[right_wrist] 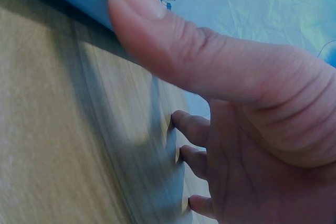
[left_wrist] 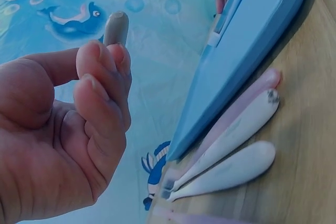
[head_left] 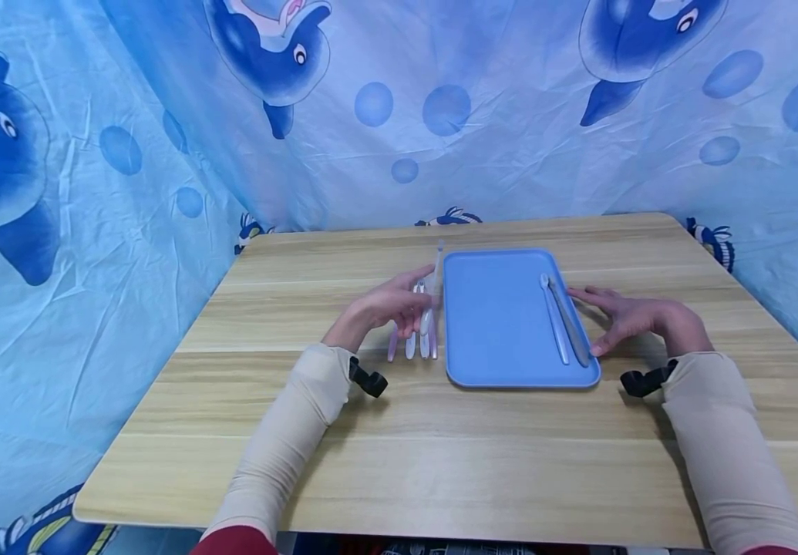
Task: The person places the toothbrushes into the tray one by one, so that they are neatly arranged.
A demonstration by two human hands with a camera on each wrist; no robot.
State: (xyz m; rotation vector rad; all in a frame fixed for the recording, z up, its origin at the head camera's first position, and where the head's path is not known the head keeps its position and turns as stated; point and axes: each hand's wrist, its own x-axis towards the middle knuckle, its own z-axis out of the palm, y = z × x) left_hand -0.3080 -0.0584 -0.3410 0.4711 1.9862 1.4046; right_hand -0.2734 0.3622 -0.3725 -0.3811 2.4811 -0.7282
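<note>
Left grip (head_left: 393, 304) pinching a toothbrush (head_left: 438, 271)
Right grip (head_left: 638, 317), fingers spread, touches the blue tray (head_left: 496, 324) bearing two toothbrushes (head_left: 555, 324); more toothbrushes (head_left: 411, 347) lie on the bench (head_left: 385, 455).

high head view forward and down, plus two close, tilted wrist views, blue tray (head_left: 496, 324) in all
</note>
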